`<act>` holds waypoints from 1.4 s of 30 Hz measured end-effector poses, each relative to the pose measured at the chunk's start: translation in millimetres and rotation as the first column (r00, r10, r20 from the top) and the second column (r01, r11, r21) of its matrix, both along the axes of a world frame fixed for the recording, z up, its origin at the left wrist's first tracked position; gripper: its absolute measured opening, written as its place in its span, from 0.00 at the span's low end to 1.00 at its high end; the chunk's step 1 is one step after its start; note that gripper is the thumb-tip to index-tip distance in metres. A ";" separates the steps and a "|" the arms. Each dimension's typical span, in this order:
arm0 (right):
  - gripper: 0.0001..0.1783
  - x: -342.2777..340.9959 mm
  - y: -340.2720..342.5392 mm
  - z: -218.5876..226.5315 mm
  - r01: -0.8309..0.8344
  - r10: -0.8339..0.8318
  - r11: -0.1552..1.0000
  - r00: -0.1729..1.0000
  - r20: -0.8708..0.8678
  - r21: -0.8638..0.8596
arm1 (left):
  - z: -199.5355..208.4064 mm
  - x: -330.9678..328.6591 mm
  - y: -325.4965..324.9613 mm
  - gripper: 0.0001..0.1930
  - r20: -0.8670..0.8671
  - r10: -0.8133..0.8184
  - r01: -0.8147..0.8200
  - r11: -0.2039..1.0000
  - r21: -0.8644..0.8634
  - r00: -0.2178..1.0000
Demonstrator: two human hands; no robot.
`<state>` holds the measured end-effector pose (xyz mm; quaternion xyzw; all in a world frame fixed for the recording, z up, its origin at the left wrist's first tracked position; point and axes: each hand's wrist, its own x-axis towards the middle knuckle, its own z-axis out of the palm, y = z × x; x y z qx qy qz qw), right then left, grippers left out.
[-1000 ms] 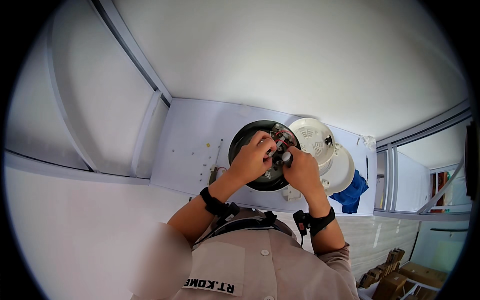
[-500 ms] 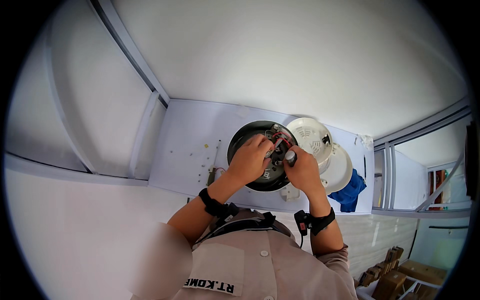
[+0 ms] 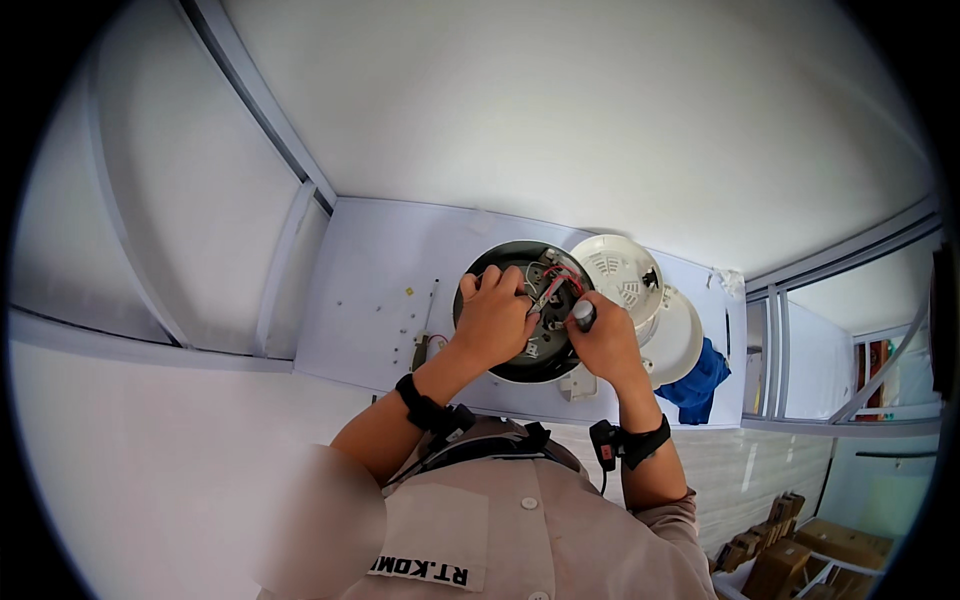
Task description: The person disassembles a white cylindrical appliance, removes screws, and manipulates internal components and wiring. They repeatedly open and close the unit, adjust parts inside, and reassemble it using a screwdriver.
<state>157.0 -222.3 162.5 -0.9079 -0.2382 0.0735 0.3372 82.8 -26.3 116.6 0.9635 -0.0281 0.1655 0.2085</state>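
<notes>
"Dark-grey round housing (image 3: 476, 345), open side up. Position?"

"On the pale bench (image 3: 375, 245), between the person's two hands. Red wires (image 3: 569, 272) loop across its far right part, above small metal fittings."

"Right hand (image 3: 610, 337)?"

"Over the housing's right side, fingers curled tight around a tool handle (image 3: 584, 312) with a rounded grey end. The tool's other end is hidden, so what it touches cannot be told."

"Left hand (image 3: 494, 320)?"

"Over the left half of the housing, fingers bent, tips down among the fittings beside the wires. Whether they pinch a part or only rest there, the view does not settle."

"Record the right side of the bench."

"Two cream round covers: a slotted cover (image 3: 605, 258) just beside the housing, and a plain cover (image 3: 682, 345) nearer the person, partly overlapped by it. Blue cloth (image 3: 698, 385) lies bunched against the plain one. A pale bracket (image 3: 578, 385) sits at the housing's near edge."

"Left side?"

"Small screws (image 3: 402, 331) lie scattered, with a tiny yellow piece (image 3: 409, 291) among them. A thin rod (image 3: 434, 293) lies near these. Closer to the left forearm, a small component (image 3: 434, 346) with a white cylindrical part, partly covered."
</notes>
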 end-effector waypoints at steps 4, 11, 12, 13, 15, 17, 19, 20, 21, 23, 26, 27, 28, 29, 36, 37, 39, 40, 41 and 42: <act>0.11 1.9 0.1 -1.4 -0.031 0.031 0.999 0.999 -0.011 -0.005 | -6.1 2.1 1.3 0.07 0.012 -0.045 0.046 0.999 -0.005 0.999; 0.10 1.8 -2.9 -2.5 -0.042 0.042 0.999 0.999 0.001 0.024 | -9.5 4.8 2.1 0.06 0.059 -0.093 0.095 0.995 -0.037 0.994; 0.10 1.0 -3.0 -2.2 -0.035 0.035 0.999 0.999 0.012 0.018 | -9.6 4.9 1.5 0.06 0.061 -0.090 0.093 0.995 -0.047 0.994; 0.11 -0.1 -2.5 -1.8 -0.027 0.026 1.000 0.999 0.024 0.012 | -9.5 4.9 0.8 0.06 0.064 -0.088 0.092 0.994 -0.057 0.994; 0.11 -2.6 -0.9 -1.3 -0.017 0.018 1.000 0.999 0.044 -0.017 | -8.6 5.2 0.2 0.06 0.068 -0.082 0.087 0.994 -0.073 0.994; 0.11 -4.6 1.1 -0.8 -0.011 0.015 0.998 0.998 0.062 -0.060 | -6.8 6.2 0.4 0.06 0.072 -0.076 0.082 0.993 -0.082 0.995; 0.12 -6.3 2.7 3.5 -0.009 0.013 0.997 0.999 0.050 -0.076 | -7.1 5.2 1.0 0.07 0.077 -0.081 0.088 0.992 -0.094 0.994; 0.13 -6.6 2.9 5.0 -0.009 0.013 0.996 0.999 0.045 -0.084 | -7.1 4.7 1.7 0.07 0.080 -0.083 0.090 0.991 -0.100 0.993; 0.13 -6.3 2.4 4.2 -0.014 0.017 0.997 0.999 0.043 -0.081 | -6.8 4.7 2.7 0.07 0.069 -0.094 0.101 0.990 -0.096 0.993; 0.12 -6.2 1.1 1.6 -0.029 0.031 0.997 0.999 0.037 -0.077 | -6.7 3.3 4.8 0.07 0.047 -0.112 0.116 0.989 -0.093 0.993; 0.12 -7.4 -0.7 1.9 -0.071 0.072 0.996 0.997 0.022 -0.052 | -7.5 3.2 7.3 0.07 0.044 -0.142 0.145 0.986 -0.080 0.989; 0.12 -6.9 -1.6 0.2 -0.093 0.094 0.994 0.995 0.027 -0.056 | -7.4 2.7 7.5 0.07 0.033 -0.141 0.144 0.986 -0.085 0.989; 0.13 -5.6 -3.3 -2.4 -0.112 0.114 0.992 0.993 0.034 -0.061 | -6.0 3.0 6.7 0.07 0.023 -0.143 0.144 0.985 -0.091 0.990; 0.14 -5.1 -4.3 -3.6 -0.131 0.134 0.989 0.990 0.040 -0.067 | -5.4 3.2 6.1 0.07 0.014 -0.144 0.145 0.985 -0.098 0.989; 0.15 -7.9 -1.5 -4.0 -0.118 0.125 0.985 0.991 0.048 -0.127 | -7.8 3.9 8.2 0.08 -0.005 -0.160 0.158 0.978 -0.135 0.987; 0.15 -8.6 -1.5 -2.5 -0.119 0.126 0.984 0.991 0.041 -0.131 | -7.6 3.3 8.2 0.08 -0.010 -0.163 0.160 0.977 -0.143 0.987; 0.14 -8.8 -1.2 -1.6 -0.120 0.124 0.985 0.992 0.032 -0.122 | -7.5 2.6 8.4 0.08 -0.015 -0.161 0.157 0.976 -0.149 0.987; 0.14 -8.4 -1.7 -1.5 -0.117 0.121 0.987 0.992 0.029 -0.110 | -7.5 2.5 8.4 0.08 -0.017 -0.158 0.153 0.977 -0.149 0.987; 0.14 -8.3 -2.0 -1.4 -0.115 0.118 0.989 0.993 0.027 -0.098 | -7.6 2.5 8.3 0.08 -0.018 -0.154 0.150 0.977 -0.148 0.988; 0.14 -8.6 -2.1 -1.0 -0.108 0.111 0.989 0.994 0.017 -0.101 | -8.2 2.8 8.3 0.08 -0.023 -0.152 0.147 0.977 -0.156 0.988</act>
